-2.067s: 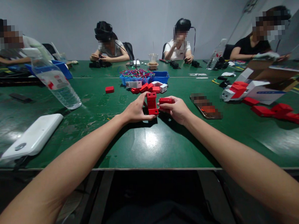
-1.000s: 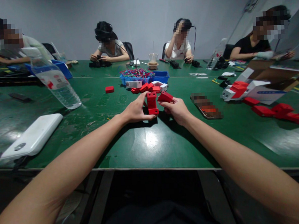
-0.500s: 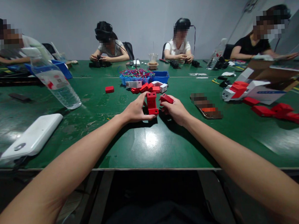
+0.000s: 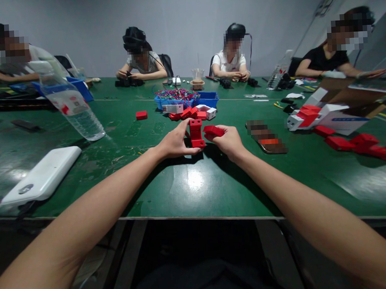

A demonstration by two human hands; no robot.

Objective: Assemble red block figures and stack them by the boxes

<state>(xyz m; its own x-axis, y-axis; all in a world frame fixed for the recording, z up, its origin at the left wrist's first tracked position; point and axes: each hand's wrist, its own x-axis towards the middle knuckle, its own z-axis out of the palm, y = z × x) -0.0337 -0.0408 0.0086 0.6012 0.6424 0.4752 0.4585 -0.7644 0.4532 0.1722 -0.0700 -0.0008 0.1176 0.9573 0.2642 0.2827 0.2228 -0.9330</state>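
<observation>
At the middle of the bench [image 4: 189,192], the left hand [image 4: 175,142] curls its fingers around an upright red block [image 4: 196,130] that stands on the bench. Just right of the block, the right hand [image 4: 231,143] pinches a red piece [image 4: 213,130]. Behind the block lie red parts [image 4: 191,113] and a blue tray [image 4: 210,99]. Right of the block is a phone [image 4: 265,137], and far left of it a bottle [image 4: 71,108].

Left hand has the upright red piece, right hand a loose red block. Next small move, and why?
Probably ease the small red block in the right hand leftward until it seats against the upright red piece. The left hand steadies that piece on the green table, and the block sits just to its right; whether they touch is unclear.
</observation>
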